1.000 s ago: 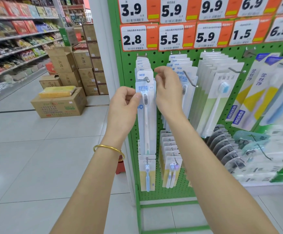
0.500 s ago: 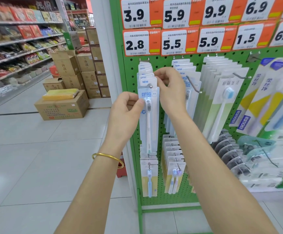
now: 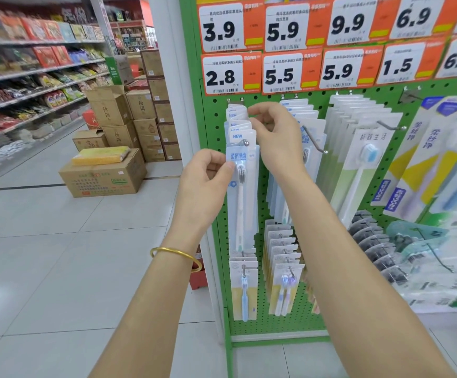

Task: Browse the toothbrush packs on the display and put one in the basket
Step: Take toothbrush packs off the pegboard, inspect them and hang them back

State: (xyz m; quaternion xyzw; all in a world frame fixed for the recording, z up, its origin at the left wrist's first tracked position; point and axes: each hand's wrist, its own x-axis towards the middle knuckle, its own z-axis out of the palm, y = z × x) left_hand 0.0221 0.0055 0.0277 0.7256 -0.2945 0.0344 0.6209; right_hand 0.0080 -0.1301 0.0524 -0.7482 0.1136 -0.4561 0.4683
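One head-worn wide-angle view faces forward and slightly down, close to the green pegboard display (image 3: 260, 326); its far right edge is smeared, seemingly out of focus.

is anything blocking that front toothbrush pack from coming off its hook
Nothing visible hangs ahead of it. The front pack is outermost on its hook, with only the hook's ball tip left to clear. The left hand pinches its left edge; the right hand is at the packs behind. The basket is out of view.
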